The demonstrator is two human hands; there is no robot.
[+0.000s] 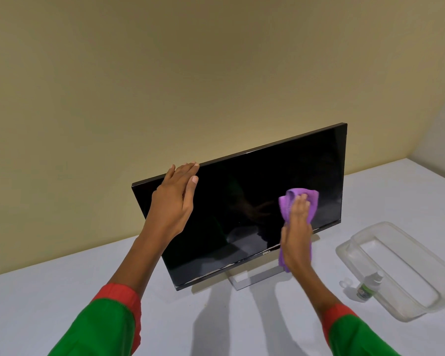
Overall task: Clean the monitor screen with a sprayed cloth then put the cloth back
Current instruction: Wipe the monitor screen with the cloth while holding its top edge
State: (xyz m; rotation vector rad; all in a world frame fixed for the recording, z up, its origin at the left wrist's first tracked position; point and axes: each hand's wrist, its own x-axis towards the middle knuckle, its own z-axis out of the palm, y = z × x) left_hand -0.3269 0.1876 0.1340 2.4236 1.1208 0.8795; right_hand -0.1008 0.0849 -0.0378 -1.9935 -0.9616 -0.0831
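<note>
A black monitor (254,191) stands tilted on a white table, its screen dark and facing me. My left hand (174,199) rests on the monitor's top left edge, fingers over the rim and thumb on the screen side. My right hand (296,235) presses a purple cloth (299,199) flat against the lower right part of the screen. The cloth bunches above my fingers and hangs below my palm.
A clear plastic tray (393,268) lies on the table (49,291) to the right of the monitor. A small spray bottle (369,286) and its loose cap (346,283) sit by the tray's left rim. A beige wall stands close behind the monitor.
</note>
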